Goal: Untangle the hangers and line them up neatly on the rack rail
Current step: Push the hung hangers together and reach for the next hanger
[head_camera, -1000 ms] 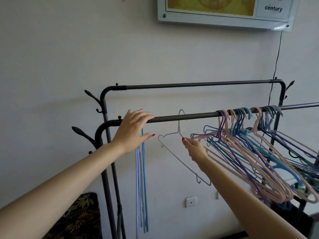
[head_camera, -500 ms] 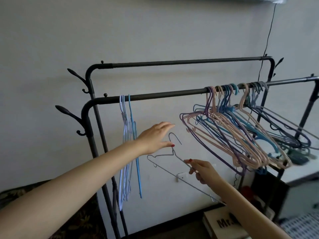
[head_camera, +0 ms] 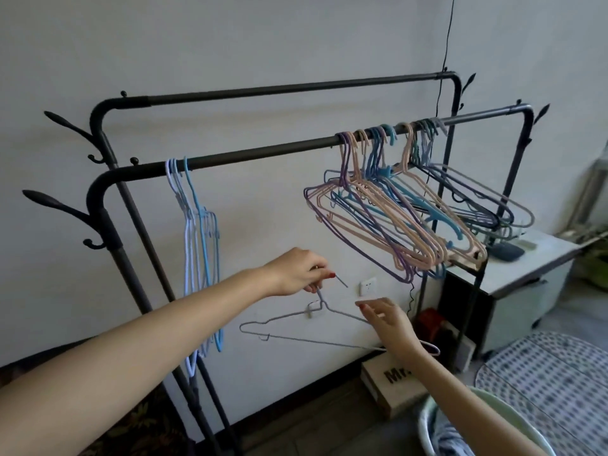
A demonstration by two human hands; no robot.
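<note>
Pinching the grey hanger (head_camera: 316, 327) by its hook, the left hand (head_camera: 296, 271) has lifted it off the rail (head_camera: 263, 158) (right hand (head_camera: 388, 320), fingers loosely spread, steadies its shoulder), ready for rehanging beside the blue ones (head_camera: 197, 241).

Single head-worn view, forward and slightly down, near the rack rail (head_camera: 263, 156).

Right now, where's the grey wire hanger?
In the head view, low centre, off the rail: the left hand pinches the grey wire hanger at its hook, and the right hand touches its shoulder.
</note>
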